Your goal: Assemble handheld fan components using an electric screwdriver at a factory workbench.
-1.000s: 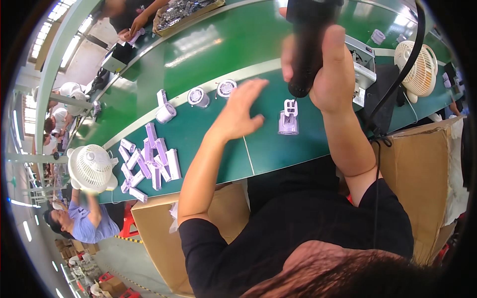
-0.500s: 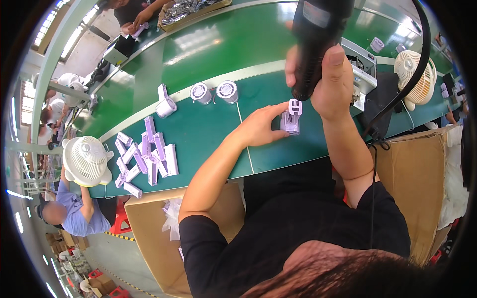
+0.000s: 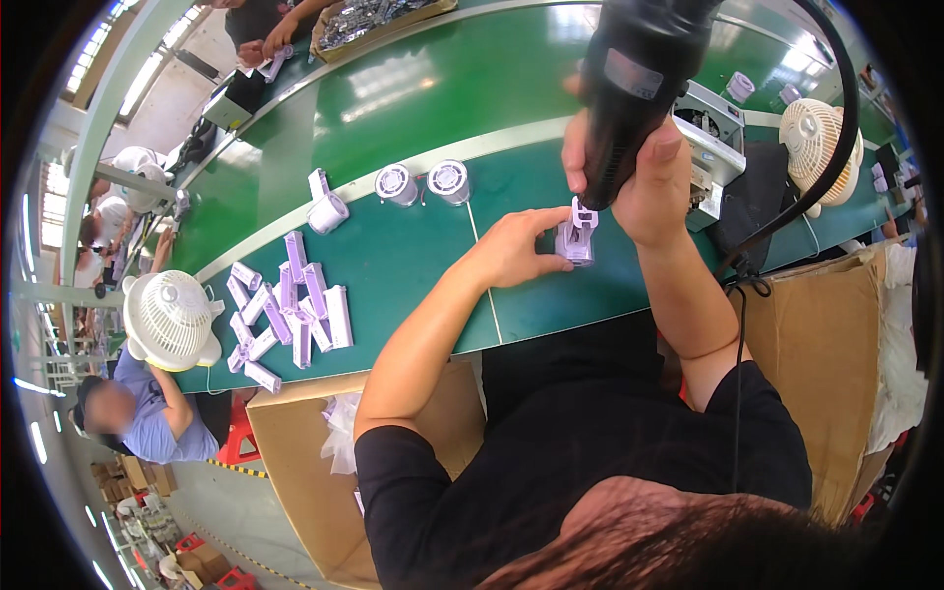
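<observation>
My right hand [image 3: 649, 187] is wrapped round a black corded electric screwdriver [image 3: 629, 108], its nose pointing down. The tip meets the top end of a small lilac plastic housing [image 3: 577, 241] on the green table. With thumb and fingers, my left hand [image 3: 516, 248] grips that housing from its left side. Whether a screw sits under the tip is too small to tell. Farther left, a pile of lilac handle-shaped parts [image 3: 295, 300] lies on the table. Two round lilac-and-clear parts [image 3: 397, 184] stand beyond my left hand, beside a lilac part with a handle [image 3: 326, 208].
White fans stand at the left [image 3: 173, 320] and right [image 3: 822, 147]. A grey metal device [image 3: 710, 147] sits right of the screwdriver, whose black cable [image 3: 844, 98] arcs down on the right. Cardboard boxes [image 3: 816, 364] flank me. Across the green belt [image 3: 393, 88] another person handles parts.
The screwdriver has tilted and shifted slightly right at its top, and its tip has come down onto the housing's upper end. My left hand holds the housing in nearly the same place.
</observation>
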A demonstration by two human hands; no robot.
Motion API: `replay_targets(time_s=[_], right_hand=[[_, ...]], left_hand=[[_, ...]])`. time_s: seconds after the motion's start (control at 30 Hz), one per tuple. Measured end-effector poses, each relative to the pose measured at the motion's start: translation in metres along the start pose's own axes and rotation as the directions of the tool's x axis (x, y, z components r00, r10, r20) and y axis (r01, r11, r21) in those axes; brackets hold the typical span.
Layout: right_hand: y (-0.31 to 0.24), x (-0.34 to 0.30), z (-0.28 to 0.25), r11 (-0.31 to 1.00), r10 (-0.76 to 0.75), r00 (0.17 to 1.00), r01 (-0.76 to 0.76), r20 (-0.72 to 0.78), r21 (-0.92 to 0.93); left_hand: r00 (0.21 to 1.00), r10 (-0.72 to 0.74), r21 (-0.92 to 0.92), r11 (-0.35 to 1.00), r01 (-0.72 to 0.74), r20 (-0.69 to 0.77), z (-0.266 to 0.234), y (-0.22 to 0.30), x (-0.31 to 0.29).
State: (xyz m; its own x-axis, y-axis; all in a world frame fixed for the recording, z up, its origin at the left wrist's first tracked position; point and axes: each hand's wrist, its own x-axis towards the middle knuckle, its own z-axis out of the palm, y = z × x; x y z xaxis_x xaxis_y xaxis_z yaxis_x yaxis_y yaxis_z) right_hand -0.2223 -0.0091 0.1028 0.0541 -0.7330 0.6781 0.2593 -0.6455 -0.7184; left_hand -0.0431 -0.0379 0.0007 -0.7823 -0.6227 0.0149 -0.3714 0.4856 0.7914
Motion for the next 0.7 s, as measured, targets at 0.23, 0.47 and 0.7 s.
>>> replay_targets(time_s=[0.23, 0.47, 0.7], right_hand=[[0.002, -0.003, -0.001, 0.998, 0.041, 0.999, -0.042, 0.024, 0.056], [0.0, -0.003, -0.002, 0.995, 0.076, 0.997, -0.077, 0.017, 0.059], [-0.006, 0.007, -0.004, 0.993, 0.086, 0.995, -0.089, 0.041, 0.081]], left_hand=[[1.0, -0.028, -0.014, 1.0, 0.028, -0.002, 0.002, -0.003, -0.002], [1.0, -0.018, -0.018, 1.0, 0.017, -0.025, 0.008, -0.009, 0.0], [0.999, -0.02, -0.062, 0.998, 0.017, -0.047, 0.011, -0.007, -0.004]])
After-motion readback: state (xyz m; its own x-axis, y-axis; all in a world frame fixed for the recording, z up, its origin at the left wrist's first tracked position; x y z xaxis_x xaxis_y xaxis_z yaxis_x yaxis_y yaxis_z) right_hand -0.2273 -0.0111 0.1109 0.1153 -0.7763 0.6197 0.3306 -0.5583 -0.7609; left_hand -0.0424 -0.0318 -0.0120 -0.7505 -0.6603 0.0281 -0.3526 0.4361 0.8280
